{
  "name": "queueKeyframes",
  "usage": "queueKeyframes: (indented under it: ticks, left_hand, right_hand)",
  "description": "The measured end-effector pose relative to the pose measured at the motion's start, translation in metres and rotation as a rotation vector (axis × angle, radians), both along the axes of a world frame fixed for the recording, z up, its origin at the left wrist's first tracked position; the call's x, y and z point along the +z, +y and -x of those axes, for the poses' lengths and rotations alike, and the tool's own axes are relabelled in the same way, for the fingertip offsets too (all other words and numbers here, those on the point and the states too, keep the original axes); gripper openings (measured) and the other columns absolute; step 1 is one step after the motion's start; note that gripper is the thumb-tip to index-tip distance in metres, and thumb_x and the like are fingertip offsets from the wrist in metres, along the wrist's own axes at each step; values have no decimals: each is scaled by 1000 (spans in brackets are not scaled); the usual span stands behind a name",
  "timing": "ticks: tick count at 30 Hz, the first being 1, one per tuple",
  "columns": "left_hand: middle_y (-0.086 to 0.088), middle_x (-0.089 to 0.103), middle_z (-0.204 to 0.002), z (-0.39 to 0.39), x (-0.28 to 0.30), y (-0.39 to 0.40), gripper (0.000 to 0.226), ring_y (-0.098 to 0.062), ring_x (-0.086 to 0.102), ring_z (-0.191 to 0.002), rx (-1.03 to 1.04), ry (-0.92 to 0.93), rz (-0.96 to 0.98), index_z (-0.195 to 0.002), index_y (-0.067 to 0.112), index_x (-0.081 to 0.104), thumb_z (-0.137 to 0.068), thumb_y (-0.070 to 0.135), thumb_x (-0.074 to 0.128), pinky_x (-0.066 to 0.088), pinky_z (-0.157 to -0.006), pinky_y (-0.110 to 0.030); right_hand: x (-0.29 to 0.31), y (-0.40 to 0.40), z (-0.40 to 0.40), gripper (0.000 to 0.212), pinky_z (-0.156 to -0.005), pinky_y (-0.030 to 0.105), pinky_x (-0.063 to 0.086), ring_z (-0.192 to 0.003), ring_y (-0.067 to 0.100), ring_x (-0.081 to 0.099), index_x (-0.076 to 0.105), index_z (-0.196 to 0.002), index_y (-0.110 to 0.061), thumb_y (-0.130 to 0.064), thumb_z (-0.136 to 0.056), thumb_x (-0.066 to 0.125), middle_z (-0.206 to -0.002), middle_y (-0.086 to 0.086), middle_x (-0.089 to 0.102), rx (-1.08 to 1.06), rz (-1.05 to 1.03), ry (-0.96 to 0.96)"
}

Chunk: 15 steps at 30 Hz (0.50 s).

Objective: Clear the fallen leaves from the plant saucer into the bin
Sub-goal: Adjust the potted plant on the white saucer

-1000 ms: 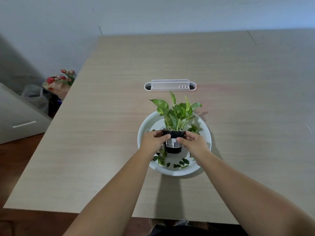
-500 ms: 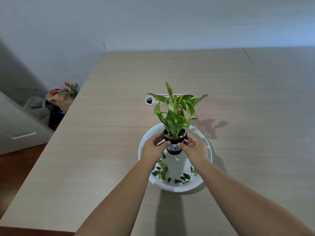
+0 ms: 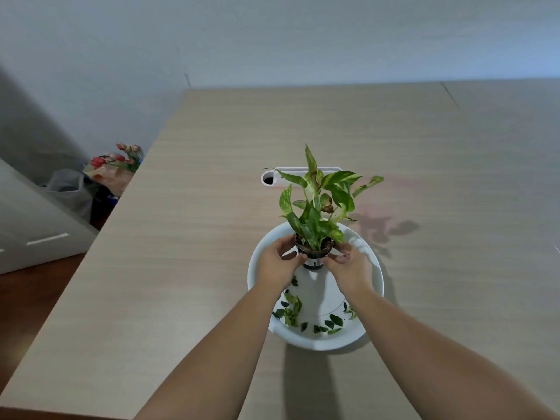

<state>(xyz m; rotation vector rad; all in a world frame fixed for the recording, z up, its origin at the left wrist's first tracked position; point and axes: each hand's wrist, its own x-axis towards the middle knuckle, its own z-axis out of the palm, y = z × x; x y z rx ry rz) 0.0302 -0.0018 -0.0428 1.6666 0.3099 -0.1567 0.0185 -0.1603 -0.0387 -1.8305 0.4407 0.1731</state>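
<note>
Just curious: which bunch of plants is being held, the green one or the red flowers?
The green potted plant, gripped by both hands above the white saucer; the red flowers sit untouched beside the table.

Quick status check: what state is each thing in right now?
Pot: upright, held above the saucer by both hands.
Saucer: on the table, fallen leaves inside.
Leaves: loose, scattered near the front rim.
Left hand: gripping the pot.
Right hand: gripping the pot.
Bin: on the floor, lined.

Left hand (image 3: 277, 262), right hand (image 3: 351, 268) gripping pot (image 3: 313, 257), above saucer (image 3: 372, 268)
</note>
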Motion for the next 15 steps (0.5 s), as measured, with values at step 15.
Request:
queueKeyframes:
  ticks: [15]
  left_hand:
    - [-10,66,-124,33,-17,1,44,-21,70,-102,47,26,199,-118,3,60,-78,-13,71,59,-79,-24]
  right_hand:
    - [-19,-1,36,36,-76,13,50,-88,-1,68,64,-113,-26,-21,-79,73,-92,-9,75,-26,-21,28]
